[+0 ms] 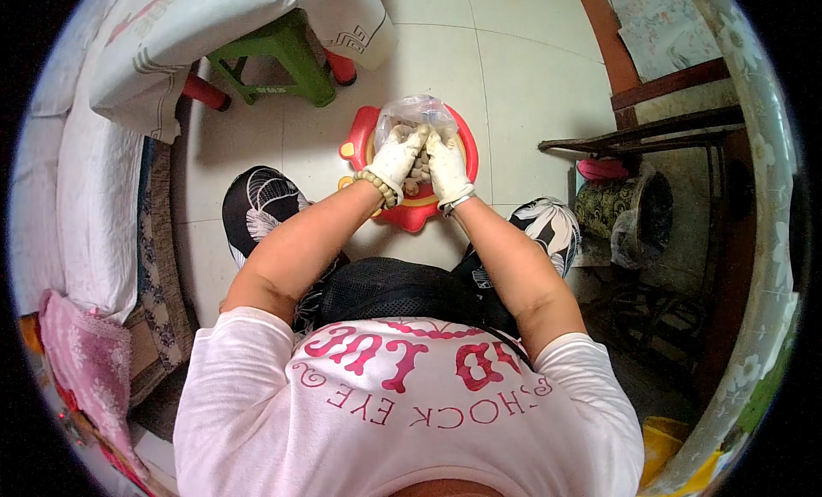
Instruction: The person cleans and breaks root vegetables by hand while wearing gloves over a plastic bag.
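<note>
A clear plastic bag of small, rounded, tan-brown pieces rests on a red and yellow child's stool or basin; I cannot tell which. My left hand, in a white glove with a beaded bracelet at the wrist, is closed on the bag's left side. On the other side my right hand, also white-gloved, has its fingers pressed together on the bag. Both thumbs nearly meet above the pieces. What kind of pieces they are is too small to tell.
At the upper left, a green plastic stool stands under a table with a white cloth. A dark-framed rack and a patterned container are on the right. Pale floor tiles surround the red object.
</note>
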Tool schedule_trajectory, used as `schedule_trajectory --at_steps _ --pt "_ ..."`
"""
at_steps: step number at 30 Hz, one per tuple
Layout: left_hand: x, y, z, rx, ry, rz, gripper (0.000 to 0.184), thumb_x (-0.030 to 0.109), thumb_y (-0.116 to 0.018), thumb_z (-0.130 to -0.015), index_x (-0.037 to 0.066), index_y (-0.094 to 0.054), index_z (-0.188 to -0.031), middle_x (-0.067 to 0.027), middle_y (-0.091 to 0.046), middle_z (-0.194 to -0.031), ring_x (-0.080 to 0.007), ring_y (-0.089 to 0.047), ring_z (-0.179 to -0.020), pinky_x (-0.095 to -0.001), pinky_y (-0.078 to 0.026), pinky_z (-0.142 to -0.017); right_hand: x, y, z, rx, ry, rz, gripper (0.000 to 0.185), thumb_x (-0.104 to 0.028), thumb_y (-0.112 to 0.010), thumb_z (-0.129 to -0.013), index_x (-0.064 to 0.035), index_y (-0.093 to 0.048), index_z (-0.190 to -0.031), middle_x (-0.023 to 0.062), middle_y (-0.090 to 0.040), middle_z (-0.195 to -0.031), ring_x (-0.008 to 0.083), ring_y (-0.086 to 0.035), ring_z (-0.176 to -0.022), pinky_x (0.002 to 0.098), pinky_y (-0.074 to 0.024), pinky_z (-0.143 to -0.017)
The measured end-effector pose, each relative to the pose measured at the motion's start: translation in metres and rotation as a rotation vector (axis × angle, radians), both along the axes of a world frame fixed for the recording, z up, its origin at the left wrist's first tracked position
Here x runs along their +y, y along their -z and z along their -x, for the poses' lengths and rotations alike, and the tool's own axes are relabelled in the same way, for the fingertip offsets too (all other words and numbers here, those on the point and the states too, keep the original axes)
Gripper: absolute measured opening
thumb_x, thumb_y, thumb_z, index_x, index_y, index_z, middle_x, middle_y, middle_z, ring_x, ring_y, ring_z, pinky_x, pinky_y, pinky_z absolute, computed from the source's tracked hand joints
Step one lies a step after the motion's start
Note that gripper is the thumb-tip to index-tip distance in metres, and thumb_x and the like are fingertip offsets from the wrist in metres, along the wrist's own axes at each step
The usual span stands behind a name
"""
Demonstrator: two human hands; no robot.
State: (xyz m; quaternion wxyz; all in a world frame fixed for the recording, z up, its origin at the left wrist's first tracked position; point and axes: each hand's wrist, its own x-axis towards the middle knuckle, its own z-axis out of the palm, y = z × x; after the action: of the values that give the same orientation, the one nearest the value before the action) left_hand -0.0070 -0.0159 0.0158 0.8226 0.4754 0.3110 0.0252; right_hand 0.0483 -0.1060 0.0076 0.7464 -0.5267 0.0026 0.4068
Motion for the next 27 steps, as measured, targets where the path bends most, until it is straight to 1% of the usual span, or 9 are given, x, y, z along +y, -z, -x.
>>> schedule_trajectory --at_steps 2,5,8,11,14,17,19,22,27 --pt "-0.003 0.005 0.003 0.046 -0.013 -0.060 0.037 0.037 -0.054 -0.089 0.006 -0.044 -0.106 -0.0031 -0.056 -0.073 -0.0109 -0.054 -0.057 -0.0235 -0.046 -0.046 0.003 0.008 0.003 -0.095 0.058 -0.005 0.020 -0.021 -0.042 -0.095 -0.0058 -0.047 -0.107 0.0066 -0.056 -0.093 0.0137 -0.057 -0.075 0.0256 -0.0506 -0.060" --pt "-0.004 0.008 0.004 -0.021 -0.005 -0.274 0.038 0.036 -0.054 -0.089 0.006 -0.047 -0.111 -0.0064 -0.059 -0.092 -0.0110 -0.057 -0.073 -0.0248 -0.049 -0.063 0.005 0.017 0.003 -0.224 0.126 -0.015 0.021 -0.021 -0.039 -0.096 -0.0053 -0.047 -0.107 0.0054 -0.056 -0.090 0.0124 -0.055 -0.074 0.0238 -0.0482 -0.062" --pt "-0.007 0.004 0.005 -0.035 -0.017 -0.225 0.040 0.036 -0.052 -0.090 0.004 -0.046 -0.114 -0.0080 -0.058 -0.098 -0.0138 -0.057 -0.083 -0.0274 -0.049 -0.071 0.001 0.030 0.000 -0.354 0.086 0.026 0.020 -0.022 -0.040 -0.096 -0.0058 -0.047 -0.105 0.0043 -0.056 -0.086 0.0115 -0.054 -0.068 0.0247 -0.0476 -0.056" --pt "-0.003 0.001 0.003 -0.017 0.005 -0.092 0.044 0.038 -0.053 -0.089 0.003 -0.044 -0.114 -0.0084 -0.058 -0.092 -0.0140 -0.058 -0.073 -0.0255 -0.050 -0.059 -0.007 0.010 -0.006 -0.008 0.039 0.016 0.019 -0.023 -0.041 -0.095 -0.0064 -0.048 -0.103 0.0036 -0.056 -0.083 0.0119 -0.055 -0.063 0.0260 -0.0487 -0.052" --pt "0.004 -0.015 0.003 -0.035 0.042 -0.120 0.044 0.037 -0.052 -0.090 0.001 -0.045 -0.115 -0.0084 -0.058 -0.094 -0.0142 -0.059 -0.076 -0.0267 -0.050 -0.061 -0.010 0.003 -0.010 0.111 0.036 -0.154 0.022 -0.025 -0.039 -0.096 -0.0074 -0.049 -0.105 0.0042 -0.059 -0.080 0.0139 -0.059 -0.060 0.0239 -0.0499 -0.051" --pt "0.009 -0.009 0.001 -0.048 0.058 -0.149 0.041 0.035 -0.052 -0.090 0.002 -0.048 -0.113 -0.0079 -0.060 -0.093 -0.0143 -0.059 -0.078 -0.0281 -0.051 -0.063 -0.009 -0.001 -0.011 0.131 0.026 -0.124 0.024 -0.027 -0.040 -0.096 -0.0065 -0.049 -0.106 0.0061 -0.061 -0.084 0.0153 -0.062 -0.064 0.0243 -0.0511 -0.050" --pt "0.012 -0.001 0.001 0.020 0.110 -0.114 0.038 0.032 -0.052 -0.090 -0.001 -0.051 -0.111 -0.0076 -0.059 -0.101 -0.0145 -0.057 -0.086 -0.0265 -0.046 -0.079 -0.010 0.005 -0.012 0.126 0.002 -0.065 0.025 -0.027 -0.041 -0.096 -0.0063 -0.049 -0.106 0.0075 -0.061 -0.085 0.0165 -0.063 -0.065 0.0252 -0.0517 -0.050" --pt "0.018 0.015 -0.003 0.034 0.173 -0.387 0.035 0.031 -0.052 -0.090 0.000 -0.054 -0.106 -0.0068 -0.060 -0.096 -0.0122 -0.056 -0.082 -0.0255 -0.047 -0.074 -0.009 0.002 -0.013 0.161 -0.011 -0.010 0.024 -0.026 -0.041 -0.096 -0.0059 -0.049 -0.106 0.0093 -0.061 -0.085 0.0183 -0.063 -0.065 0.0271 -0.0528 -0.050" --pt "0.015 0.009 -0.002 0.074 0.086 -0.245 0.029 0.028 -0.054 -0.090 0.001 -0.054 -0.103 -0.0064 -0.061 -0.086 -0.0123 -0.057 -0.073 -0.0261 -0.049 -0.066 -0.010 0.009 -0.016 0.130 -0.098 -0.033 0.019 -0.022 -0.043 -0.095 -0.0062 -0.049 -0.104 0.0086 -0.060 -0.080 0.0171 -0.061 -0.061 0.0284 -0.0534 -0.051"
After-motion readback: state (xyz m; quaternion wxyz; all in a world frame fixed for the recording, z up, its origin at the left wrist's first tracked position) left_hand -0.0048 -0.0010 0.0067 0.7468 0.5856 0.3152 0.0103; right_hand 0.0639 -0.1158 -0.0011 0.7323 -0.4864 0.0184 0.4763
